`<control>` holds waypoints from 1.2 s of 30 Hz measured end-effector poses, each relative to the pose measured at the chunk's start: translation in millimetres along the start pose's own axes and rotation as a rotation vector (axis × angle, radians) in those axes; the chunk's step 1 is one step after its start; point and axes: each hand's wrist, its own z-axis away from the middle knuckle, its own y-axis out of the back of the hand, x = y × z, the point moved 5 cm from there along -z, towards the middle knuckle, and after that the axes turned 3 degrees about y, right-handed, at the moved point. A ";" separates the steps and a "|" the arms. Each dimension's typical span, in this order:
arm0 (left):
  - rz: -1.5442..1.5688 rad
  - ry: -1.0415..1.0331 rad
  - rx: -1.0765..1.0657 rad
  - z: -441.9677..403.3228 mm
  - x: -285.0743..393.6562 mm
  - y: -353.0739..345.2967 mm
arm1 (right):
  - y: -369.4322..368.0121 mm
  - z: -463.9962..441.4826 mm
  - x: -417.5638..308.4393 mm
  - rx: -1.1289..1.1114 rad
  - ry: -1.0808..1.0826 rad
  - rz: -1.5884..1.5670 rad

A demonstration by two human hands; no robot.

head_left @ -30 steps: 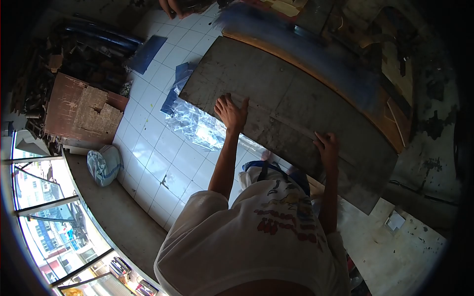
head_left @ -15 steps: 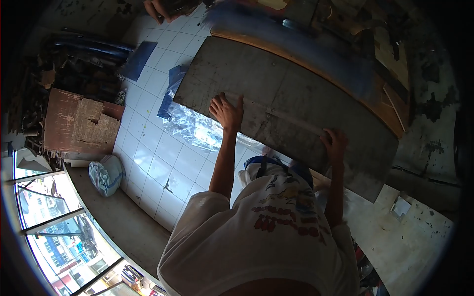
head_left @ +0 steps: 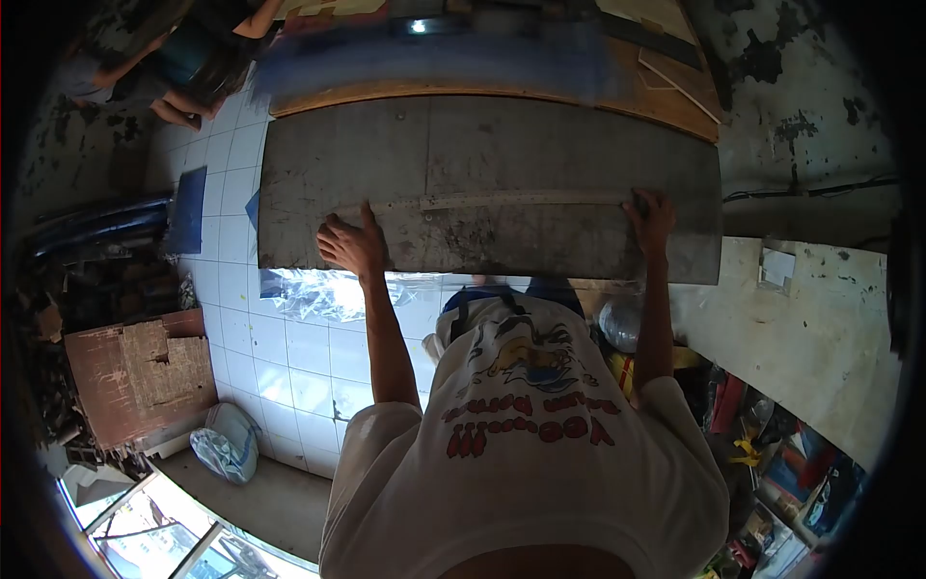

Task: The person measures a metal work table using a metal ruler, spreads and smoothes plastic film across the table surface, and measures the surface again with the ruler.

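A long, thin, pale strip, which looks like a ruler, lies across a dark grey worn board. My left hand rests on the board near the strip's left end, fingers curled and thumb reaching up onto the strip. At the other end, my right hand has its fingertips and thumb on the strip. Its markings are too faint to read. The undersides of both hands are hidden.
Wood-edged bench with blurred blue material lies beyond the board. Another person's foot shows upper left. Clear plastic lies on the tiles below. A pale tabletop is at right, and a stuffed bag lower left.
My view has turned, so the board now runs nearly level across the picture. Both hands remain at the strip, and its length between them shows more clearly.
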 end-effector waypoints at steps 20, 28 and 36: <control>-0.017 -0.009 0.025 -2.0 -13.6 -18.0 | 4.2 22.7 3.7 -0.051 -0.185 -0.004; 0.022 0.063 -0.004 -3.2 -7.4 1.7 | -3.3 26.6 12.5 0.035 -0.034 0.024; 0.163 0.183 -0.145 -13.2 -9.4 19.6 | 2.4 23.9 3.8 0.016 -0.069 -0.057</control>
